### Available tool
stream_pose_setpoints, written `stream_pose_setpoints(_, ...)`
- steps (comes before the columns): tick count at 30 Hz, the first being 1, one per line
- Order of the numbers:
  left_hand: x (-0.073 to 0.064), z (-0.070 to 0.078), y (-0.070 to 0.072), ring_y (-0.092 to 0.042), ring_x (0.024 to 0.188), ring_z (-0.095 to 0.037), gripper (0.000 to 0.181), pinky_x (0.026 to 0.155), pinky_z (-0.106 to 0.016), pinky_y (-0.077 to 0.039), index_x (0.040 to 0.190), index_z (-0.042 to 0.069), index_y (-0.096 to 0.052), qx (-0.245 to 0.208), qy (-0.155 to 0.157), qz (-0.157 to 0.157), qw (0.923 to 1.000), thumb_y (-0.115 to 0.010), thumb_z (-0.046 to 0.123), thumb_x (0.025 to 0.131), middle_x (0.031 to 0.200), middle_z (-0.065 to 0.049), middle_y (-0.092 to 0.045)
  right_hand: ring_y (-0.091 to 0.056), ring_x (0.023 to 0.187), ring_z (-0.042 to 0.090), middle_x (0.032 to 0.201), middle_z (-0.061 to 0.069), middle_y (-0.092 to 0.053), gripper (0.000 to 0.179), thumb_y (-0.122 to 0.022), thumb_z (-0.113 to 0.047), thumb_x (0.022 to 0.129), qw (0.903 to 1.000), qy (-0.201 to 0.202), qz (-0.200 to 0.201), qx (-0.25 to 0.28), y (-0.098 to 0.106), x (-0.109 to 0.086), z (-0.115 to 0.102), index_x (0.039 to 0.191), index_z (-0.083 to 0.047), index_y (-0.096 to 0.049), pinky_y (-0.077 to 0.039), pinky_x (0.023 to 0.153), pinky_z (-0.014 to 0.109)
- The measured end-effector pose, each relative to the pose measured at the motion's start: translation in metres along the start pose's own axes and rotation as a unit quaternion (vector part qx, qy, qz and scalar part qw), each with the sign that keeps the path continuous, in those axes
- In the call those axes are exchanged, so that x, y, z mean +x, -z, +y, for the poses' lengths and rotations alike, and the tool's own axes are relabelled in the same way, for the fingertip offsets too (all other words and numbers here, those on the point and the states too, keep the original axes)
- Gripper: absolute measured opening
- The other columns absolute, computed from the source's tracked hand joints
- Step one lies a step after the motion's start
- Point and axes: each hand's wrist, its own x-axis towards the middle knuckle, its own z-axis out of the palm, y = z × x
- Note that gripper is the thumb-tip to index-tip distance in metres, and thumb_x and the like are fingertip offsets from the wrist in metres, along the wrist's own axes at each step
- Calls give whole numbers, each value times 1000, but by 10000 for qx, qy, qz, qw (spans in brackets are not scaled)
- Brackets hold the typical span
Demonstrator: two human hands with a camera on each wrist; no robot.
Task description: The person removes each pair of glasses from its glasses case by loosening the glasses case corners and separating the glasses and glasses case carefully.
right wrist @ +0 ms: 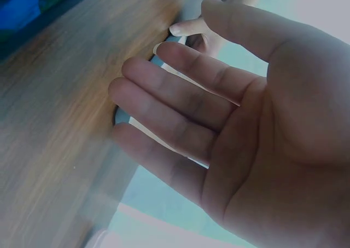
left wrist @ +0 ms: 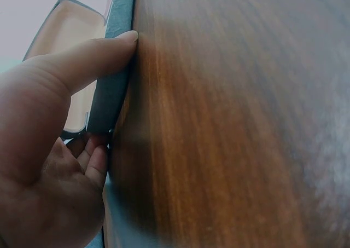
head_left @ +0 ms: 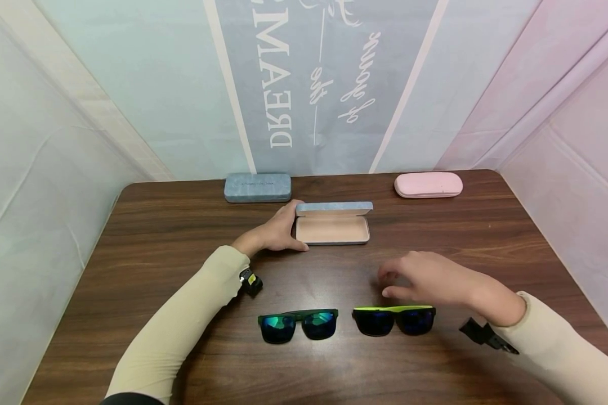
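An open blue glasses case (head_left: 332, 230) with a pale beige lining stands mid-table, its lid raised at the back. My left hand (head_left: 282, 229) grips the case's left end, thumb at the front edge and fingers behind; the left wrist view shows the thumb (left wrist: 104, 56) pressed on its side wall. Over the table to the right, my right hand (head_left: 425, 275) holds nothing, its fingers loosely bent in the right wrist view. Just below it lie sunglasses with a lime-green top edge (head_left: 394, 320). Dark green sunglasses (head_left: 298, 325) with mirrored blue-green lenses lie to their left.
A closed blue glasses case (head_left: 258, 188) sits at the table's back edge, left of the open one. A closed pink glasses case (head_left: 428, 185) sits at the back right. Behind the wooden table (head_left: 172, 225) hangs a printed cloth (head_left: 324, 84).
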Motion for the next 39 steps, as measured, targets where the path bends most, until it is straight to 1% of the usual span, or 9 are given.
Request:
stream_pose_setpoints(4,1,-1,0,-31,141,-33,103,116,-48,-30,154,2,-20,-42,-15,-9,10000,-88,25,81,152,-18,-34,-70,89,11,102,-7,-73,22,-71,-34,97,10000,9,42,-46,3,3,-1,111,-18,-73,-56,71,35)
stream_pose_setpoints(11,0,0,0,-32,140,-33,103,115,-47,-31,154,3,-20,-34,-7,-15,10000,-88,25,81,151,-18,-35,-70,93,13,105,-6,-73,23,-72,-35,97,9997,-12,203,-121,9,10,-1,111,-17,-73,-57,74,35)
stream_pose_setpoints(16,-1,1,0,-33,139,-33,103,114,-47,-32,155,2,-20,-51,-15,-25,10000,-88,25,81,151,-18,-34,-69,99,15,110,-7,-72,26,-71,-34,97,9983,52,504,-271,9,14,-3,115,-15,-74,-57,79,39)
stream_pose_setpoints(20,-1,1,1,-32,140,-33,104,115,-47,-32,155,2,-18,-37,6,-24,10000,-88,25,82,153,-18,-33,-67,104,16,114,-7,-68,26,-72,-34,96,9960,143,770,-429,6,16,-4,116,-18,-72,-56,84,42)
stream_pose_setpoints(25,-1,1,1,-32,140,-33,103,114,-48,-32,155,2,-19,-16,8,-34,10000,-87,25,82,153,-18,-33,-62,119,25,129,7,-64,36,-76,-30,94,9914,443,1065,-615,1,18,-7,125,-13,-69,-53,94,47)
stream_pose_setpoints(28,-1,2,1,-33,139,-33,103,114,-48,-33,155,2,-19,-26,12,-34,10000,-87,25,82,152,-18,-33,-54,130,33,142,16,-56,49,-78,-31,92,9877,677,1198,-743,-2,17,-9,135,-10,-64,-47,102,53)
stream_pose_setpoints(31,-2,2,0,-32,140,-34,104,114,-48,-32,156,2,-18,-17,23,-43,10000,-87,25,82,153,-19,-32,-44,139,38,154,18,-44,63,-78,-36,92,9859,804,1201,-848,-5,16,-13,145,-11,-56,-40,108,57)
stream_pose_setpoints(35,-2,2,0,-29,143,-34,106,115,-49,-31,157,2,-15,13,53,-54,10000,-87,26,83,156,-19,-29,-28,149,38,165,14,-25,76,-74,-44,93,9879,796,1034,-837,-8,14,-17,156,-15,-43,-26,116,60)
stream_pose_setpoints(39,-1,2,0,-29,143,-34,106,115,-49,-31,157,2,-16,1,36,-52,10000,-87,26,83,156,-19,-29,-16,154,35,169,13,-13,84,-72,-50,92,9872,842,1025,-882,-9,14,-19,160,-19,-34,-15,120,60)
